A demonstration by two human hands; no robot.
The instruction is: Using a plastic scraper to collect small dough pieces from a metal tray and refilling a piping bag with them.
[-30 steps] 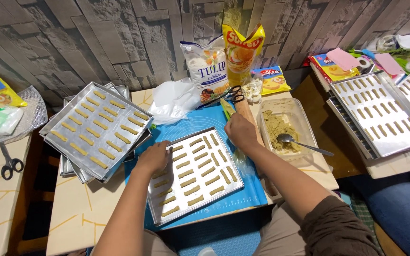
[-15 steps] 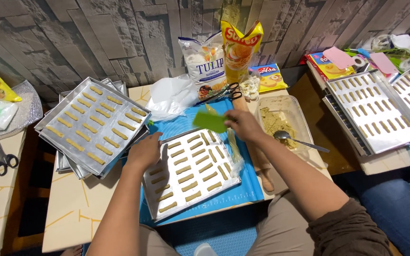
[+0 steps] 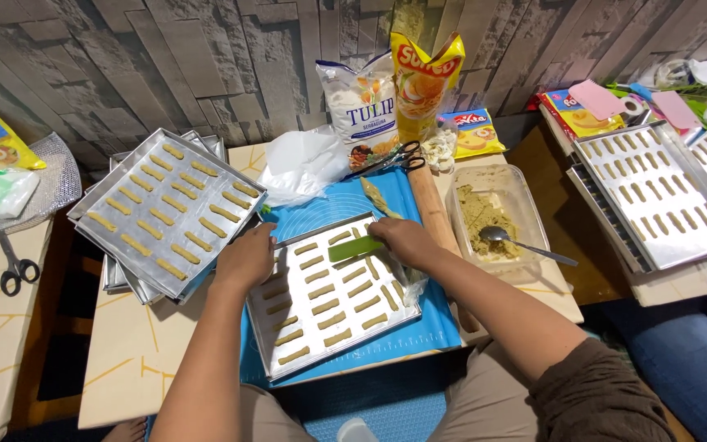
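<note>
A metal baking tray [image 3: 276, 348] with rows of short dough sticks [image 3: 326, 306] lies on a blue mat [image 3: 435, 323] before me. My left hand [image 3: 245, 259] rests on the tray's far left corner, fingers curled over the rim. My right hand [image 3: 403, 241] holds a flat green scraper [image 3: 354, 250] over the tray's far end, just above the sticks. A strip of dough [image 3: 376, 197] lies on the mat beyond the tray.
A stack of filled trays [image 3: 165, 213] stands to the left. A wooden rolling pin [image 3: 432, 214] and a clear tub of dough with a spoon [image 3: 497, 223] lie to the right. Bags, scissors [image 3: 398, 159] and crumpled plastic [image 3: 300, 164] sit at the back. More trays [image 3: 656, 192] are far right.
My right hand has come down from the mat's far edge to the tray's far end, the green scraper now low over the sticks. My left hand stays on the tray's corner.
</note>
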